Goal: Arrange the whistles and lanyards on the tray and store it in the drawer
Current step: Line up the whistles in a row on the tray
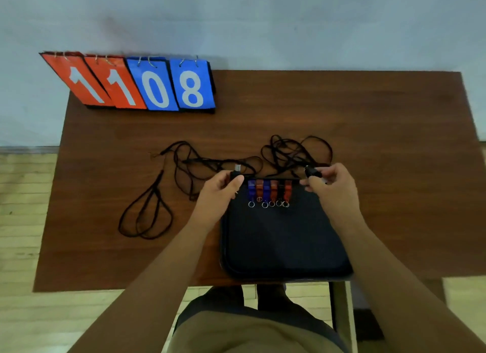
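Pinched between your right hand's point(332, 187) thumb and fingers, a small dark whistle point(311, 171) hangs just past the far right corner of the black tray point(284, 242); a lanyard clip could look the same at this blur. Your left hand point(219, 192) curls at the tray's far left corner, thumb resting on the rim, with a pale metal clip point(237, 167) just beyond the fingertips. Whether those fingers actually hold it cannot be told.

Six whistles point(269, 189) in blue, red and black already lie side by side along the tray's far edge, key rings pointing toward you. Black lanyards point(294, 153) sprawl loose on the wooden table point(381, 142) behind the tray, with another looped cord point(147, 213) well off to the left.

You appear to be midway through arranging: the row is laid, the cords are not. The next move likely calls for setting the pinched piece at the row's right end, then gathering the tangled lanyards onto the bare cloth near you without snagging the row. No drawer is in view.
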`<state>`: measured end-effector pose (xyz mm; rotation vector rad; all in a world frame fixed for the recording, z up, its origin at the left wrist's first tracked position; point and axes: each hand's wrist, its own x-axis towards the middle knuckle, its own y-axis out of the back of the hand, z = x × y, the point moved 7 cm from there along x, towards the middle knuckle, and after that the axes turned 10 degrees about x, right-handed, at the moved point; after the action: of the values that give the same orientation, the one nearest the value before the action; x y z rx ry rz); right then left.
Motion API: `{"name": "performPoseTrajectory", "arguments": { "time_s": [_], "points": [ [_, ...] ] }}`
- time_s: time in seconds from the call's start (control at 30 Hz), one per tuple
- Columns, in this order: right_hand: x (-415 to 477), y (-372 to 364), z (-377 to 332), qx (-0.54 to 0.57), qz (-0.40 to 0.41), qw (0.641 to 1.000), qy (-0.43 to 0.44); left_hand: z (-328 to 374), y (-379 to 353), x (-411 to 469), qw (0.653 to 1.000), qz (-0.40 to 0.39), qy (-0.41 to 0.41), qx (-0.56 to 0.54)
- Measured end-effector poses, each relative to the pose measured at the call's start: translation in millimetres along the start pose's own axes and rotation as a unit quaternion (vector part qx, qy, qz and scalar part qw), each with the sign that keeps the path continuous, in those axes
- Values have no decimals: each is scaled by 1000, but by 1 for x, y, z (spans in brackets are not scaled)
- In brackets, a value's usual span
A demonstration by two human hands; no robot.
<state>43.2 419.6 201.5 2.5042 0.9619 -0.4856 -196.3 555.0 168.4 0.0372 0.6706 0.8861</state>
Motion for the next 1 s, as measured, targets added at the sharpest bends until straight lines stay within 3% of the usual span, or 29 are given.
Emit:
{"name": "performPoseTrajectory", "arguments": {
  "time_s": [0.2,0.47,0.63,1.0],
  "points": [
    [1,26,28,-104,-28,994,-6,-11,-31,-11,1000,-6,27,11],
    [23,6,78,-279,-80,956,-47,-20,-37,-22,999,12,49,-4],
    [34,-1,75,-272,-37,961,-11,-26,-33,-25,998,35,51,14],
    [31,-6,83,-230,-48,972,-12,-13,-46,-24,998,26,17,50]
  ]
}}
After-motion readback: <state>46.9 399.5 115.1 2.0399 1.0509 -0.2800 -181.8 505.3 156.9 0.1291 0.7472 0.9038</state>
